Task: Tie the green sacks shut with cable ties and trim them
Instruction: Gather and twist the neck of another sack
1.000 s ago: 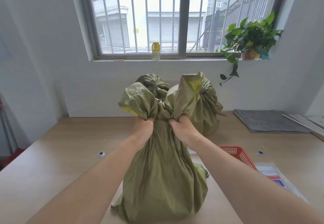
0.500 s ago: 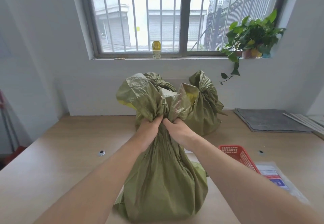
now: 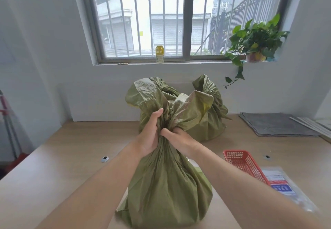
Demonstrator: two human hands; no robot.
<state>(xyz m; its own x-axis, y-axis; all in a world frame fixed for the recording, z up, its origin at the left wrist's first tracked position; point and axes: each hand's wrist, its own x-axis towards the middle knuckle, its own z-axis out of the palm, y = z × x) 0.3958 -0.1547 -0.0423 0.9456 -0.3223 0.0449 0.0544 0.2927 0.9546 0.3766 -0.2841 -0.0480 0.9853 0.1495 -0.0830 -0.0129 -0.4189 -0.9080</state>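
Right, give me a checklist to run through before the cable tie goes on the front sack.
1. Mouth gathered: ok. The front sack is bunched into a neck, with loose flaps above.
2. Grip on the neck: ok. The left hand and right hand both grip it.
3. Sack standing on the table: ok.
4. Cable tie in hand: not ok. Neither hand holds one.
5. Ties within reach: cannot tell. What the red basket holds is unclear.
6. A hand free to fetch one: not ok. Both are occupied.
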